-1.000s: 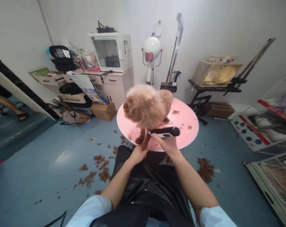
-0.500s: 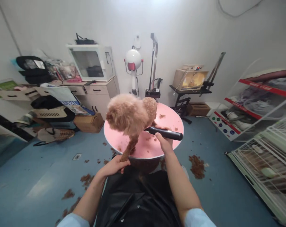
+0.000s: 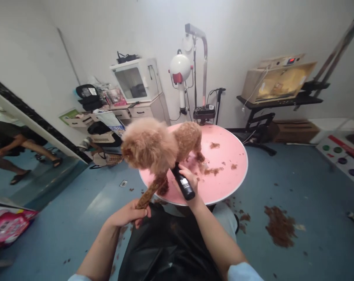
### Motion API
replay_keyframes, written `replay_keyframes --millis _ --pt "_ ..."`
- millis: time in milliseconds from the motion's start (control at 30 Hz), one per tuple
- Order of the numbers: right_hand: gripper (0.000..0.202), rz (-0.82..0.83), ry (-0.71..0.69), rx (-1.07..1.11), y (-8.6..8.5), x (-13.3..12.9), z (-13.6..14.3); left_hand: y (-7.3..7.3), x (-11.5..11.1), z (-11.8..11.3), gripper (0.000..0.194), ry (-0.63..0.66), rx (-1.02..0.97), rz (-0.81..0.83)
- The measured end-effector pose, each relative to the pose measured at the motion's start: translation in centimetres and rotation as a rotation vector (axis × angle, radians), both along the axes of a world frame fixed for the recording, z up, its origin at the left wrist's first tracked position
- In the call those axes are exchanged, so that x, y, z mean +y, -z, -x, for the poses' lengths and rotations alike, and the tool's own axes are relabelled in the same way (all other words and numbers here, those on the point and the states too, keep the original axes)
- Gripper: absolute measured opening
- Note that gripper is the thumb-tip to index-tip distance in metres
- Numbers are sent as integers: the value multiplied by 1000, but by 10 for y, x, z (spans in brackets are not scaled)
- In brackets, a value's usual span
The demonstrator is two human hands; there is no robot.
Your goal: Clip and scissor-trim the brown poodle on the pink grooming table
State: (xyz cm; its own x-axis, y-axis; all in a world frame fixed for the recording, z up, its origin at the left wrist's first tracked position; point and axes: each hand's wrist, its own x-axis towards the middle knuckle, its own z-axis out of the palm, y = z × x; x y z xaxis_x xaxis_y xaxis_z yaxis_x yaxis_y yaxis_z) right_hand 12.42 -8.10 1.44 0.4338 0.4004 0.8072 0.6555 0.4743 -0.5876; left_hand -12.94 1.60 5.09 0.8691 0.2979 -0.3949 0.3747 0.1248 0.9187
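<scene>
curly-coated dog (image 3: 162, 146) on round pink grooming table (image 3: 231, 150), foreleg (image 3: 149, 195) drawn out past edge, clasped in left hand (image 3: 130, 213). in right hand (image 3: 192, 184), hair clippers (image 3: 183, 184), swung from crosswise to pointing up toward chest, now better lined up with upper foreleg; contact unclear.

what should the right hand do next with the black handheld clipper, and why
Probably guide the black handheld clipper lightly down the outstretched foreleg of the curly brown dog: the right hand grips the clipper with its front end near the top of that leg, and the left hand holds its lower end.
</scene>
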Motion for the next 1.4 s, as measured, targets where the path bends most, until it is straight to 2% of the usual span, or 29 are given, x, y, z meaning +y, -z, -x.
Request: replay_keyframes --millis 167,267,400,500,600,700,833,1033,1200,1300,1400 --pt "38 -44 -81 -149 18 -1 -3 -1 -8 2 39 -74 -37 40" --pt "32 59 -116 -277 20 3 -11 -2 -14 0 39 -95 -39 47" --pt "35 232 -44 -295 27 10 -32 -2 -19 0 37 -141 -25 44" --pt "33 232 -62 -375 32 2 -46 -2 -21 1 36 -187 -34 56" --pt "24 222 -182 -589 27 -3 -61 -1 -23 2 38 -216 -37 58" --pt "26 284 -178 -705 14 9 -83 0 -25 4 39 -241 -38 44" --pt "30 313 -151 -662 7 20 -108 2 -25 7 38 -264 -42 49" --pt "21 221 -327 -716 5 2 -112 7 -24 10 38 -273 -35 12" --pt "26 249 -207 -692 -2 21 -136 8 -28 9 41 -280 -28 -12" --pt "21 229 -230 -664 -5 28 -148 8 -29 8 43 -264 14 -22" --pt "15 258 -253 -505 -10 20 -142 9 -26 1 46 -192 72 -79"
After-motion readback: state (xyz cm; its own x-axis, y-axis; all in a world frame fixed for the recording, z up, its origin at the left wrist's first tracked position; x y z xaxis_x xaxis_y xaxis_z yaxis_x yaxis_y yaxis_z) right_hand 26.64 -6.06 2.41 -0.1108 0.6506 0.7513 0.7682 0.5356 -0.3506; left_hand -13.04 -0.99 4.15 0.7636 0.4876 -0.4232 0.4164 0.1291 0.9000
